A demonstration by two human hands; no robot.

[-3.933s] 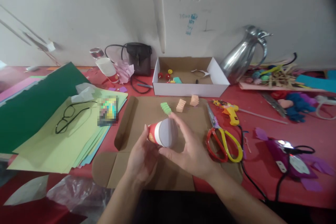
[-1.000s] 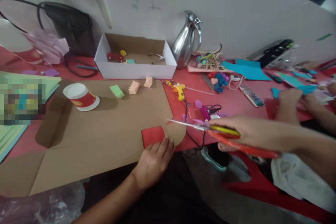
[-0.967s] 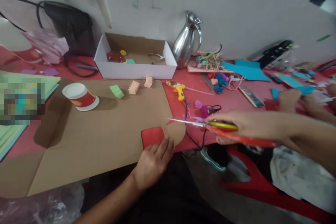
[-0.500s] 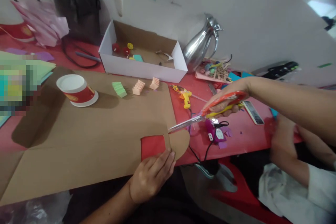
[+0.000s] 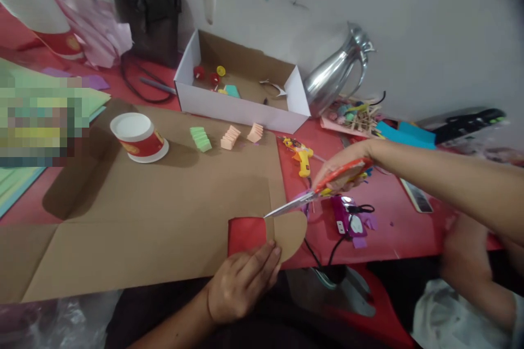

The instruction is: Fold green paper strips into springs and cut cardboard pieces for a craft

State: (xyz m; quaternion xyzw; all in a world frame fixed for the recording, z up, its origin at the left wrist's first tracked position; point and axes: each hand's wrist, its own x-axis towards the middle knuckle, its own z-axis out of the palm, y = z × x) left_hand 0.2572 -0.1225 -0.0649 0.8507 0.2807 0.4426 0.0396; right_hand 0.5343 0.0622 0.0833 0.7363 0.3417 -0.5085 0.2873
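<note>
My right hand [image 5: 341, 172] is closed around the handles of scissors [image 5: 292, 204] with red and yellow grips. Their blades look nearly together, with the tips at the upper right corner of a rectangular opening in a large brown cardboard sheet [image 5: 164, 251]. Red table covering shows through that opening. My left hand [image 5: 245, 283] presses its fingers on the cardboard, below the scissor tips, beside a round-ended flap [image 5: 290, 232]; its thumb is hidden.
A paper cup [image 5: 141, 139] and folded paper strips [image 5: 200, 139] stand on the cardboard. Behind are a white box [image 5: 241, 106] and a metal jug [image 5: 338, 71]. A yellow glue gun [image 5: 301, 155] and purple power strip [image 5: 347, 218] lie right. Another person's arm [image 5: 466, 262] is at lower right.
The view has shifted, so most things appear farther right. The scissor tips have come down to the opening's corner, and the handles look closer together. My left hand keeps its hold.
</note>
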